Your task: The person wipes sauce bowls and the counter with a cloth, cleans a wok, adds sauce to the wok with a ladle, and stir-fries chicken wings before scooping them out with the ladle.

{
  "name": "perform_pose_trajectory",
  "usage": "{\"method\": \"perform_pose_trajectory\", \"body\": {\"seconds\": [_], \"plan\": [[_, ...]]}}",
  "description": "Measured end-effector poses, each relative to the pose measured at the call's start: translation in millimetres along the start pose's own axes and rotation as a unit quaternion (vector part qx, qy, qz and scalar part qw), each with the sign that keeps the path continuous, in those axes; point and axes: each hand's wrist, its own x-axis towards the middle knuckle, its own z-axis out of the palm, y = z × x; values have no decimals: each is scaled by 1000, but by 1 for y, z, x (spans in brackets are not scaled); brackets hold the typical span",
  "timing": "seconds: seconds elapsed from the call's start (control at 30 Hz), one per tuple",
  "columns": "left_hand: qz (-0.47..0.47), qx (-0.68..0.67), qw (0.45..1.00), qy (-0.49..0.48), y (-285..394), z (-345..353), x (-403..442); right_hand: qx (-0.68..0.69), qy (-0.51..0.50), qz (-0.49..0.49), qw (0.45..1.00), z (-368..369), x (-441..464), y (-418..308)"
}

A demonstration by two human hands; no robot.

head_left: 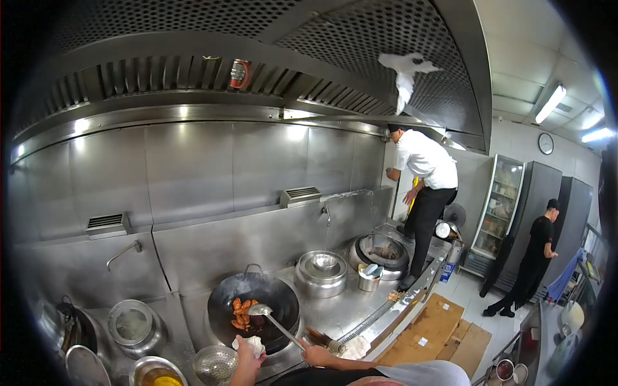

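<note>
My left hand (pixel 248 355) is closed on a white cloth (pixel 253 345) at the near edge of a black wok (pixel 222 299). My right hand (pixel 315 355) grips the handle of a long metal ladle (pixel 282 328). The ladle's bowl rests in the wok, beside several reddish-brown food pieces (pixel 242 312). A perforated strainer (pixel 215 367) lies left of my left hand. Another white cloth (pixel 354 348) is just right of my right hand.
A person in white (pixel 428 161) stands on the stove counter at the right. Farther right, a person in black (pixel 539 244) stands near cabinets. Lidded pots (pixel 320 283), a bowl of yellow liquid (pixel 158 373) and flattened cardboard (pixel 425 331) are around.
</note>
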Motion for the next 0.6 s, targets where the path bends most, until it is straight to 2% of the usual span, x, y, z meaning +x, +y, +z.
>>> {"method": "perform_pose_trajectory", "body": {"seconds": [0.23, 0.27, 0.33, 0.4, 0.43, 0.47, 0.5, 0.53, 0.57, 0.6], "plan": [[-13, -31, 997, 63, -16, -5, -18, 3, 48, -6, 999, 35, -22, 22], [-20, -24, 997, 72, -20, -10, -17, -13, 73, -32, 997, 34, -30, 25], [23, -76, 996, 28, -34, -26, -23, -6, 94, -40, 995, 42, -41, 40], [18, -17, 996, 89, -29, -23, -49, -6, 65, -38, 997, 54, -54, 63], [15, -5, 996, 93, -24, -19, -63, -2, 102, -83, 991, 72, -58, 83], [-6, -20, 998, 64, -23, -27, -56, 42, 37, -17, 998, 74, -66, 91], [7, -50, 999, 9, -34, -48, -36, 47, 60, -78, 994, 101, -68, 124], [6, -60, 998, 3, -31, -48, -39, 50, 86, -24, 995, 80, -91, 106], [-8, -107, 991, 78, -24, -32, -49, 13, 84, 3, 996, 82, -99, 106], [18, -107, 994, -6, -37, -56, -18, -2, 101, -5, 995, 60, -107, 90]]}}
